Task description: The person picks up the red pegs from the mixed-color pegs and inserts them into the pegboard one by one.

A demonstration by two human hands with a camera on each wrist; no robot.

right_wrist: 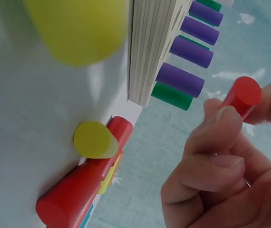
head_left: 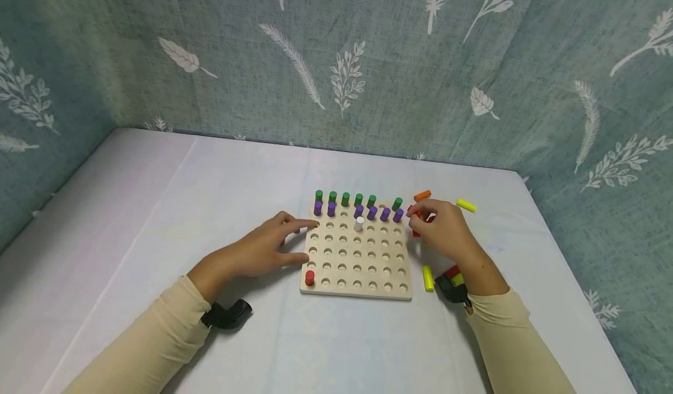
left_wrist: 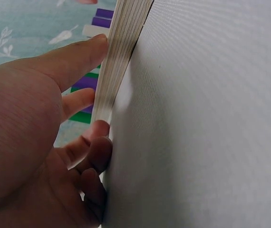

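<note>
A wooden peg board (head_left: pixel 349 291) lies flat on the table with rows of round holes. Green pegs (head_left: pixel 345 199) stand along its back row and purple pegs (head_left: pixel 331 208) in the row before it. One white peg (head_left: pixel 358 224) is upright near the middle; another, red, peg (head_left: pixel 309 277) stands in the front left corner. My left hand (head_left: pixel 268 245) touches the board's left edge with thumb and index finger extended. Just off the board's right side, my right hand (head_left: pixel 444 230) pinches a red peg (right_wrist: pixel 244 94) between thumb and fingers.
Loose pegs lie right of the board: an orange peg (head_left: pixel 422 196), a yellow peg (head_left: pixel 466 205) farther right, and another yellow peg (head_left: pixel 428 278) nearer me. More red and yellow ones are partly hidden under my right hand and wrist. A leaf-patterned cloth (head_left: pixel 342 61) hangs behind the table.
</note>
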